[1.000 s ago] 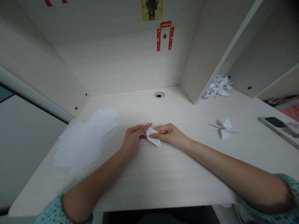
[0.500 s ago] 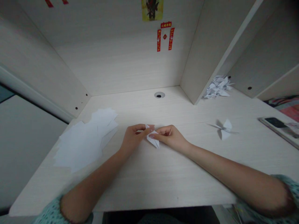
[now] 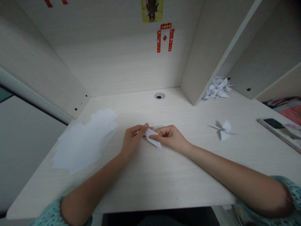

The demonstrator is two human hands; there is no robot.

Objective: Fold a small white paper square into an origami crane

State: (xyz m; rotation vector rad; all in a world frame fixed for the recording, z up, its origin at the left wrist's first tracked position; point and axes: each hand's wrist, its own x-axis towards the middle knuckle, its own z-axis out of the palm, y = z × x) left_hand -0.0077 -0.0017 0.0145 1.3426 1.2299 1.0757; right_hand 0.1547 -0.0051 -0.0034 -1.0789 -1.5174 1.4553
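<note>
A small folded piece of white paper [image 3: 153,140] lies low over the middle of the pale wooden desk [image 3: 164,175], held between both hands. My left hand [image 3: 133,140] pinches its left end, fingers curled and one fingertip pressing on the top edge. My right hand [image 3: 171,137] is closed on its right side, thumb and forefinger gripping the fold. The paper's pointed tip sticks out toward me below the fingers.
A loose spread of white paper sheets [image 3: 84,141] lies at the left. One finished paper crane [image 3: 222,129] sits at the right, a heap of cranes [image 3: 217,88] behind the upright divider [image 3: 207,53]. A phone [image 3: 276,125] lies far right. A cable hole [image 3: 159,96] is at the back.
The hands stay in place. The left fingers have shifted on the paper's top edge, and the folded piece has turned slightly between the fingers.
</note>
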